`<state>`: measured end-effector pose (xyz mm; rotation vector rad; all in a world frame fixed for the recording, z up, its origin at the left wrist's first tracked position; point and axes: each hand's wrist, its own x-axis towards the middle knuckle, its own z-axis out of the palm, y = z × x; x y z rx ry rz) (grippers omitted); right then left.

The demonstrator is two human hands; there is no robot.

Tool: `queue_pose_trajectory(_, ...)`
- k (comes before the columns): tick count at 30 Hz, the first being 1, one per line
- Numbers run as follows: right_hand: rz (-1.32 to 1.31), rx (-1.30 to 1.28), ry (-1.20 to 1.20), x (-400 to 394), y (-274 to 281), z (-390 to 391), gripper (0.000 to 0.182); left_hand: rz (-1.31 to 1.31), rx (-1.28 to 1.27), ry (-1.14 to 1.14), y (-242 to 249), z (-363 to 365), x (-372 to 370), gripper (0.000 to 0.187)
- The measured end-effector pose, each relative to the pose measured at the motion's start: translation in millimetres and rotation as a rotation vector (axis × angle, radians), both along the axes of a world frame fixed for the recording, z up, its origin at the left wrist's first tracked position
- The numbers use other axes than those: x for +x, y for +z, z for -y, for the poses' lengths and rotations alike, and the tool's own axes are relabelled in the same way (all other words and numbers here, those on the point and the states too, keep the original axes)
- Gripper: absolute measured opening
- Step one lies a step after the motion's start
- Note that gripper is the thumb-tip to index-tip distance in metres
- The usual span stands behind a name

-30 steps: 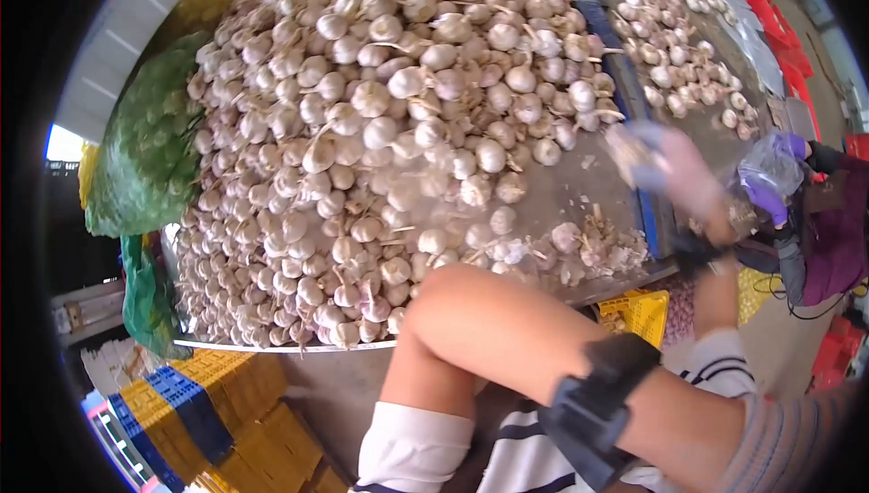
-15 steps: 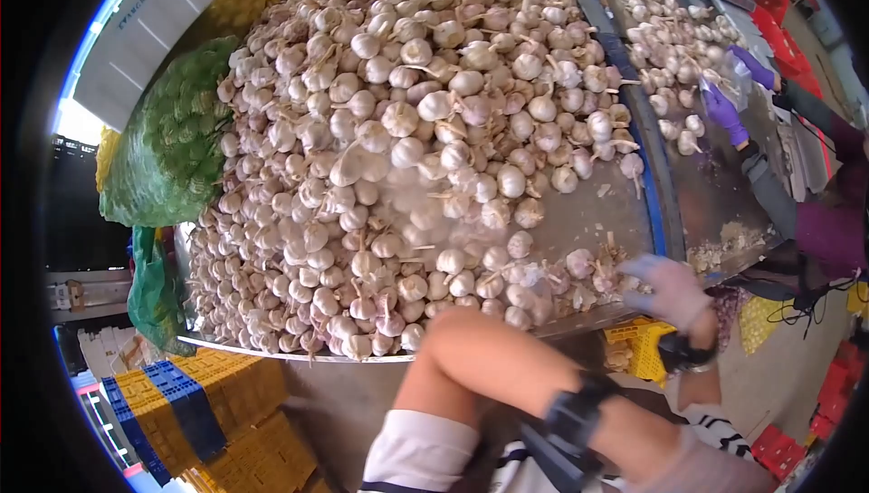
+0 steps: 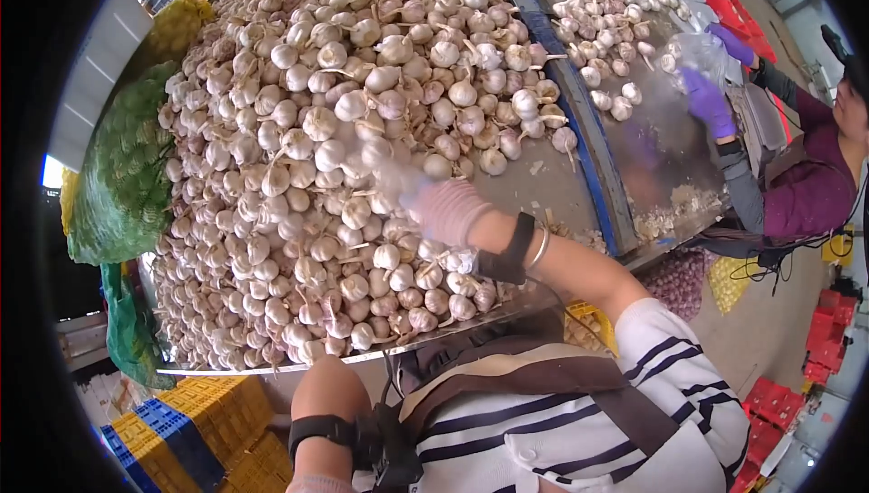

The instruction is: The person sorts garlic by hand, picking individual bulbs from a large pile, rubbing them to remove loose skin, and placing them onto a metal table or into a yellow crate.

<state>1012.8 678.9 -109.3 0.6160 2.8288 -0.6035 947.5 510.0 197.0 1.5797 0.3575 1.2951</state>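
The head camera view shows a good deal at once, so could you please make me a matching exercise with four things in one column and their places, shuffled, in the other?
Things:
1. Bulging green mesh sack
2. Person's right hand in a striped knit glove
3. Co-worker's purple-gloved hands
4. Stacked yellow and blue plastic crates

Places:
A. At a clear plastic bag
B. Below the lower-left edge of the grey-topped table
C. Along the left side of the large pile of whitish garlic bulbs
D. Over the large garlic pile

Right pairs: 1-C, 2-D, 3-A, 4-B
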Motion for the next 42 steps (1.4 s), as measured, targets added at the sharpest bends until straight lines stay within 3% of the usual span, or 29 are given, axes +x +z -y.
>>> queue_pose_trajectory(2, -0.268, -0.170, -0.008, 3, -4, -5, 0.035, -0.005, 0.010, 0.020, 0, 5, 2, 0.024)
queue_pose_trajectory(4, -0.256, -0.207, -0.039, -2, 3, -1, 0.041, -0.013, 0.011, 0.044, -2, 9, 2, 0.024)
queue_pose_trajectory(6, 0.016, -0.221, 0.127, -2, 50, 3, 0.032, -0.023, 0.011, 0.062, -4, 11, 4, 0.023)
queue_pose_trajectory(7, -0.085, -0.147, 0.209, 0, 54, 10, 0.022, -0.026, 0.014, 0.069, -4, 13, 5, 0.023)
queue_pose_trajectory(10, -0.032, 0.085, 0.274, -8, 39, 42, 0.018, -0.048, 0.006, 0.090, -5, 13, 7, 0.021)
queue_pose_trajectory(14, -0.035, 0.225, 0.247, -31, 1, 75, 0.025, -0.063, 0.007, 0.106, -10, 14, 10, 0.020)
queue_pose_trajectory(15, 0.305, 0.446, 0.257, -53, -6, 95, 0.026, -0.065, 0.003, 0.106, -10, 14, 11, 0.020)
queue_pose_trajectory(17, -0.044, 0.263, 0.177, -19, 1, 79, 0.019, -0.072, 0.012, 0.093, -11, 14, 12, 0.019)
queue_pose_trajectory(22, -0.164, 0.150, 0.208, 5, 22, 51, 0.014, -0.146, -0.004, 0.061, -8, 17, 5, 0.017)
queue_pose_trajectory(24, -0.086, -0.336, 0.006, 31, 71, 31, 0.027, -0.185, -0.015, 0.049, -9, 19, -1, 0.016)
queue_pose_trajectory(26, -0.218, -0.445, -0.178, 70, 97, 19, 0.029, -0.257, -0.043, 0.043, -15, 19, -8, 0.016)
queue_pose_trajectory(27, -0.355, -0.439, -0.183, 98, 109, 14, 0.030, -0.350, -0.098, 0.048, -22, 21, -14, 0.015)
queue_pose_trajectory(28, -0.326, -0.428, -0.168, 127, 119, 8, 0.029, -0.564, -0.235, 0.085, -32, 22, -20, 0.015)
queue_pose_trajectory(29, -0.218, -0.337, -0.086, 157, 132, 5, 0.025, -1.235, -0.796, 0.186, -42, 29, -16, 0.015)
queue_pose_trajectory(30, 0.097, -0.374, 0.129, 183, 144, -3, 0.026, -1.335, -0.899, 0.357, -70, 21, -8, 0.014)
queue_pose_trajectory(31, 0.131, -0.379, 0.320, 201, 170, -8, 0.028, -0.908, -0.429, 0.694, -108, 5, -12, 0.011)
queue_pose_trajectory(32, -0.015, -0.443, 0.244, 226, 160, -4, 0.034, -0.895, -0.463, 0.785, -145, -10, -3, 0.014)
queue_pose_trajectory(33, 0.005, -0.447, 0.182, 227, 156, -2, 0.037, -1.124, -0.418, 0.789, -175, -18, 1, 0.016)
queue_pose_trajectory(35, 0.042, -0.356, 0.012, 222, 139, 4, 0.039, -1.285, -0.387, 0.571, -224, -31, 10, 0.022)
queue_pose_trajectory(36, 0.065, -0.264, -0.092, 215, 120, 8, 0.038, -1.324, -0.215, 0.532, -254, -34, 15, 0.024)
queue_pose_trajectory(38, 0.086, -0.040, -0.177, 190, 85, 13, 0.035, -1.610, -0.195, 0.324, -259, -47, 35, 0.021)
queue_pose_trajectory(42, 0.142, 0.073, -0.222, 161, 29, 12, 0.034, -1.765, -0.180, 0.313, -283, -63, 43, 0.018)
